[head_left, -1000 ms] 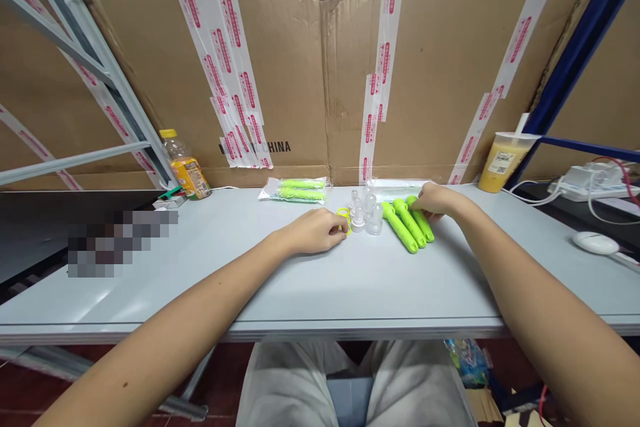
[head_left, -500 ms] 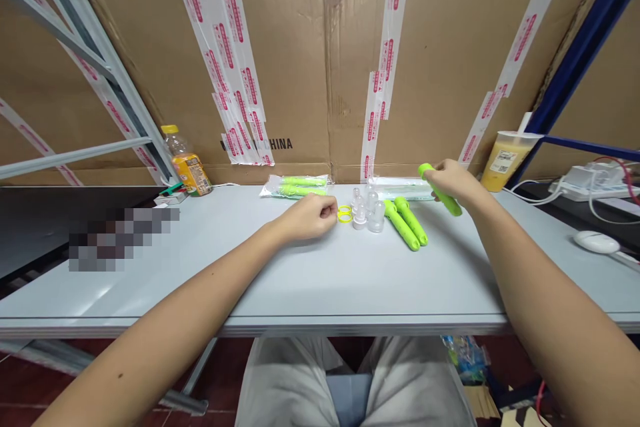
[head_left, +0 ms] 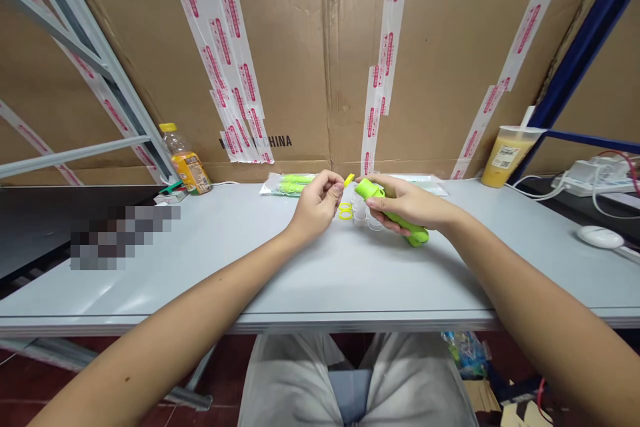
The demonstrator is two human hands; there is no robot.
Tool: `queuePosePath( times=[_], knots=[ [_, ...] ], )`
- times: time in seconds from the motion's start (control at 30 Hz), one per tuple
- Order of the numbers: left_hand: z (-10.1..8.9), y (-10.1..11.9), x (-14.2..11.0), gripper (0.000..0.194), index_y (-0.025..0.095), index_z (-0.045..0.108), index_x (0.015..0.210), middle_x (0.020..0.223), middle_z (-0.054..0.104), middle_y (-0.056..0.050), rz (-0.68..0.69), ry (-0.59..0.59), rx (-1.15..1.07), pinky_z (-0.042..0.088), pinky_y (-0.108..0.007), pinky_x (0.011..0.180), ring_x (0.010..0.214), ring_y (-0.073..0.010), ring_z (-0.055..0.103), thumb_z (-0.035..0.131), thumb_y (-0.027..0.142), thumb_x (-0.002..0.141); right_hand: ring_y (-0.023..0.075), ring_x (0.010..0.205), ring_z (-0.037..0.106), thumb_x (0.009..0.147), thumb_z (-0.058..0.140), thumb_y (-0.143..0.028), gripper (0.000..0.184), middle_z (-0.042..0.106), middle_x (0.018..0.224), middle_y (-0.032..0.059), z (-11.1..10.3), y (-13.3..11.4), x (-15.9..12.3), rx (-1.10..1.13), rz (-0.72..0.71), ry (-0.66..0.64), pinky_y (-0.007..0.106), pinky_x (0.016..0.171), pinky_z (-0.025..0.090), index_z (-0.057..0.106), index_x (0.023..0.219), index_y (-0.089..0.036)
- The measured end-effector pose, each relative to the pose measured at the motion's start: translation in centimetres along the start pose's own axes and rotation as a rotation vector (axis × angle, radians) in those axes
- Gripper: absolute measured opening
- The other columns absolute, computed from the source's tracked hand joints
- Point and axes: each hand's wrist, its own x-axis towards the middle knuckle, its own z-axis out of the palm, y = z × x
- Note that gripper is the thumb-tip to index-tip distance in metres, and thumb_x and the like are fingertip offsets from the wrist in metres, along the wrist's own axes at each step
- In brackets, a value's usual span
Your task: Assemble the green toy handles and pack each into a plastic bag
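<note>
My left hand (head_left: 317, 205) is closed, pinching a thin yellow ring (head_left: 349, 180) between thumb and fingertips. In my right hand (head_left: 410, 201) lies a bright green tube-shaped handle (head_left: 369, 191), its threaded end tilted up and left towards the ring. Ring and handle are close together but apart. Below my hands, more yellow rings (head_left: 345, 215) rest on the table beside several clear plastic domed caps (head_left: 359, 215), partly covered by my right hand. Other green handles (head_left: 420, 239) lie under that hand, mostly hidden.
Clear bags holding green handles (head_left: 295, 180) and another clear bag (head_left: 435, 184) lie along the cardboard wall (head_left: 290, 67). An orange drink bottle (head_left: 190, 170) stands back left on the table (head_left: 320, 280). To the right are a drink cup (head_left: 507, 157) and a white mouse (head_left: 600, 237).
My right hand has brought the green handle left to the table's middle, its threaded end now facing my left hand. My left hand has risen slightly, and the yellow ring now shows in its fingers.
</note>
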Motion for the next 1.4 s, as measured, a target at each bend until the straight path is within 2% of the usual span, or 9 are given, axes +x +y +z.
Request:
queuePosePath(
  times=[0.07, 0.17, 0.27, 0.4, 0.7, 0.87, 1.03, 1.23, 1.4],
  knots=[
    [0.0, 0.1, 0.0, 0.034, 0.019, 0.052, 0.088, 0.061, 0.048, 0.006, -0.021, -0.028, -0.033, 0.034, -0.023, 0.045, 0.045, -0.0079, 0.043, 0.059, 0.052, 0.092, 0.0102, 0.046, 0.048, 0.093, 0.06, -0.04, 0.051, 0.056, 0.068, -0.0044, 0.2, 0.2, 0.0, -0.029, 0.025, 0.018, 0.019, 0.035, 0.037, 0.039, 0.139, -0.029],
    [-0.1, 0.3, 0.0, 0.037, 0.018, 0.052, 0.086, 0.059, 0.047, 0.006, -0.04, -0.103, -0.073, 0.035, -0.022, 0.045, 0.046, -0.0076, 0.043, 0.061, 0.054, 0.09, 0.0103, 0.047, 0.049, 0.094, 0.059, -0.038, 0.06, 0.057, 0.067, -0.0047, 0.4, 0.2, 0.0, -0.059, 0.048, -0.001, 0.018, 0.036, 0.038, 0.032, 0.147, -0.031],
    [-0.1, 0.3, 0.0, 0.038, 0.018, 0.053, 0.085, 0.058, 0.047, 0.006, -0.042, -0.167, -0.092, 0.036, -0.022, 0.046, 0.047, -0.0077, 0.044, 0.062, 0.054, 0.089, 0.0104, 0.048, 0.049, 0.094, 0.058, -0.037, 0.058, 0.056, 0.067, -0.0051, 0.9, 0.1, 0.0, -0.082, 0.041, -0.019, 0.018, 0.036, 0.039, 0.034, 0.147, -0.033],
    [-0.1, 0.1, 0.0, 0.038, 0.017, 0.053, 0.085, 0.056, 0.046, 0.007, -0.063, -0.196, -0.103, 0.035, -0.022, 0.046, 0.047, -0.0077, 0.042, 0.062, 0.054, 0.088, 0.0102, 0.046, 0.048, 0.095, 0.058, -0.036, 0.054, 0.055, 0.066, -0.0055, 1.2, 0.3, 0.1, -0.102, 0.023, -0.024, 0.019, 0.035, 0.038, 0.039, 0.145, -0.032],
    [-0.3, -0.2, 0.2, 0.038, 0.017, 0.054, 0.084, 0.057, 0.046, 0.006, -0.052, -0.183, -0.093, 0.035, -0.023, 0.046, 0.047, -0.0078, 0.042, 0.064, 0.054, 0.088, 0.0094, 0.044, 0.047, 0.094, 0.057, -0.037, 0.04, 0.055, 0.067, -0.0047, 1.3, 0.5, 0.3, -0.129, 0.034, 0.04, 0.019, 0.034, 0.038, 0.049, 0.132, -0.029],
    [-0.3, 0.2, 0.0, 0.04, 0.017, 0.051, 0.082, 0.054, 0.045, 0.007, -0.075, -0.142, -0.11, 0.032, -0.022, 0.045, 0.046, -0.0071, 0.039, 0.063, 0.055, 0.087, 0.0095, 0.04, 0.046, 0.094, 0.055, -0.037, 0.034, 0.051, 0.063, -0.0061, 1.9, 0.4, 0.4, -0.23, 0.035, 0.08, 0.019, 0.031, 0.037, 0.052, 0.127, -0.028],
    [-0.1, 1.6, 0.0, 0.042, 0.019, 0.049, 0.08, 0.051, 0.035, 0.01, -0.187, -0.21, -0.244, 0.033, -0.022, 0.042, 0.042, -0.0058, 0.031, 0.067, 0.057, 0.084, 0.0093, 0.036, 0.046, 0.094, 0.056, -0.038, 0.042, 0.051, 0.061, -0.0067, 1.8, 1.5, 1.0, -0.377, 0.047, 0.117, 0.019, 0.03, 0.034, 0.048, 0.134, -0.027],
    [-0.4, 1.0, 0.4, 0.046, 0.019, 0.048, 0.081, 0.051, 0.04, 0.009, -0.172, -0.148, -0.159, 0.029, -0.021, 0.04, 0.041, -0.0064, 0.035, 0.065, 0.061, 0.084, 0.0094, 0.04, 0.048, 0.093, 0.059, -0.039, 0.057, 0.054, 0.064, -0.0071, 1.6, 0.3, 0.1, -0.249, 0.058, 0.009, 0.018, 0.032, 0.037, 0.036, 0.146, -0.032],
    [-1.0, 0.6, 0.4, 0.044, 0.019, 0.049, 0.081, 0.057, 0.042, 0.007, -0.155, -0.28, -0.126, 0.035, -0.022, 0.045, 0.046, -0.0082, 0.039, 0.059, 0.061, 0.088, 0.0089, 0.041, 0.048, 0.092, 0.063, -0.04, 0.065, 0.058, 0.07, -0.0059, 1.6, -0.7, -0.6, -0.243, 0.066, 0.01, 0.018, 0.033, 0.037, 0.029, 0.147, -0.031]
  ],
)
